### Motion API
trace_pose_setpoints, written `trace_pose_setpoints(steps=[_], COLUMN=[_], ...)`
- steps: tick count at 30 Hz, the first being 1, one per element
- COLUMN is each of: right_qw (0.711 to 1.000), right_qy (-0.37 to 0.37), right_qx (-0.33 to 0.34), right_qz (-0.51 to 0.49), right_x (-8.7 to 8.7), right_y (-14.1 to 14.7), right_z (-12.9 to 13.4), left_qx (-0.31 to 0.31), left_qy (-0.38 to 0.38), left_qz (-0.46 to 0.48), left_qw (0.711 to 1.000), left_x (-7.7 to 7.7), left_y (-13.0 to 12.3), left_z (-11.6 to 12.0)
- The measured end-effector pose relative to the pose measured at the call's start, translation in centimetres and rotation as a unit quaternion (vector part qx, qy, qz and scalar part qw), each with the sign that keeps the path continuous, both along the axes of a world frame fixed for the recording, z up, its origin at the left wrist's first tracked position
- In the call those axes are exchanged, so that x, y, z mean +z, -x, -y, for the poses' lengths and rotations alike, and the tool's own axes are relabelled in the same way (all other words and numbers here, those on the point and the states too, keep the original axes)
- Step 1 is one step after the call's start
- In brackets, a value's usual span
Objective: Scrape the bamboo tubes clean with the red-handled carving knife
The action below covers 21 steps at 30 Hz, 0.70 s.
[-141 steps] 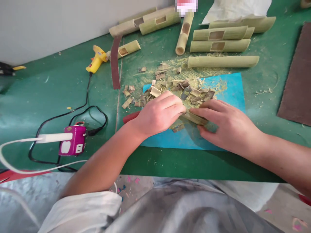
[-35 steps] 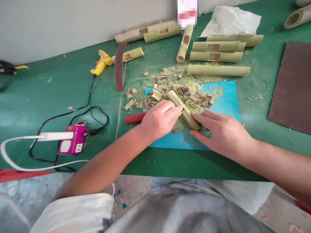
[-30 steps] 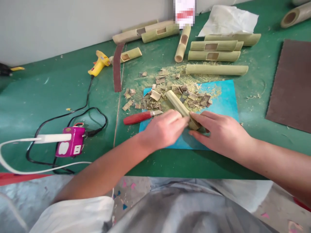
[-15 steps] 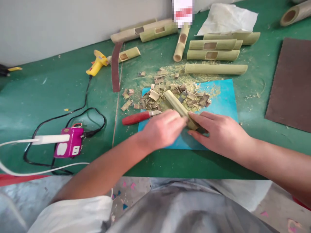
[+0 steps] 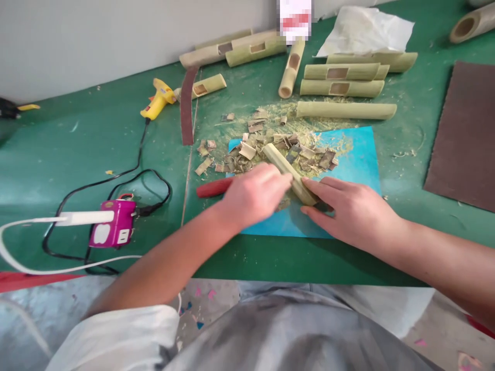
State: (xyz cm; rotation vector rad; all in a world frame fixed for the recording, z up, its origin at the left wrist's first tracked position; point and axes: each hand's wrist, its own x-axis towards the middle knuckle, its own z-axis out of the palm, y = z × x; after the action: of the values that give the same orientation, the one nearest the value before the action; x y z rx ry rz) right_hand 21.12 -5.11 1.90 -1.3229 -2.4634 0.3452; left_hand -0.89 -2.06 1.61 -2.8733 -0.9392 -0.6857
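A pale green bamboo tube (image 5: 284, 162) lies slanted on the blue sheet (image 5: 358, 170). My right hand (image 5: 348, 206) grips its near end, thumb and fingers on either side. Against the tube's left side is my left hand (image 5: 257, 193), its fingers curled and slightly blurred; whatever they pinch is too small to make out. Bamboo chips and shavings (image 5: 247, 150) are heaped around the tube's far end. The red handle (image 5: 212, 188) of a knife shows left of my left hand, which hides the blade.
Cut bamboo tubes (image 5: 342, 88) lie along the back, some under white paper (image 5: 365, 31). At left are a yellow glue gun (image 5: 158, 100), a brown strip (image 5: 187, 108) and a magenta adapter (image 5: 113, 224) with cables. A brown sheet (image 5: 464, 134) lies right.
My left hand has moved slightly up and left along the tube and now covers the knife's blade. My right hand keeps its grip. The whole view has shifted slightly.
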Motion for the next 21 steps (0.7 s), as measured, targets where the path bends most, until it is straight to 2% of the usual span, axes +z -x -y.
trace_pose_setpoints(steps=[2, 4, 6, 8, 9, 12, 16, 19, 21], right_qw=[1.000, 1.000, 1.000, 1.000, 1.000, 1.000, 1.000, 1.000, 1.000], right_qy=[-0.002, -0.003, -0.006, -0.012, -0.015, -0.017, -0.017, -0.021, -0.022], right_qx=[-0.002, 0.002, 0.003, 0.002, 0.001, 0.004, 0.003, 0.007, 0.005], right_qz=[0.002, 0.001, -0.001, -0.002, -0.002, 0.000, 0.003, 0.000, -0.001], right_x=[0.00, -0.04, -0.11, -0.19, -0.23, -0.30, -0.31, -0.30, -0.26], right_y=[0.01, 0.02, 0.04, 0.06, 0.07, 0.08, 0.04, 0.04, 0.05], right_z=[0.01, 0.02, 0.02, 0.02, 0.02, 0.01, -0.01, -0.04, -0.06], left_qx=[0.019, -0.019, -0.029, 0.009, 0.006, -0.041, 0.022, -0.036, -0.022], left_qy=[-0.006, 0.016, 0.023, 0.000, -0.007, 0.018, 0.000, 0.037, 0.038], left_qz=[0.009, -0.006, 0.000, 0.021, 0.020, 0.008, 0.027, 0.017, 0.026], left_qw=[1.000, 1.000, 0.999, 1.000, 1.000, 0.999, 0.999, 0.999, 0.999], left_x=[0.10, 0.16, 0.18, 0.16, 0.13, 0.00, -0.10, -0.03, 0.07], left_y=[-0.06, -0.13, -0.20, -0.26, -0.29, -0.35, -0.41, -0.56, -0.68], left_z=[0.03, 0.06, 0.06, 0.06, 0.08, 0.19, 0.30, 0.51, 0.66])
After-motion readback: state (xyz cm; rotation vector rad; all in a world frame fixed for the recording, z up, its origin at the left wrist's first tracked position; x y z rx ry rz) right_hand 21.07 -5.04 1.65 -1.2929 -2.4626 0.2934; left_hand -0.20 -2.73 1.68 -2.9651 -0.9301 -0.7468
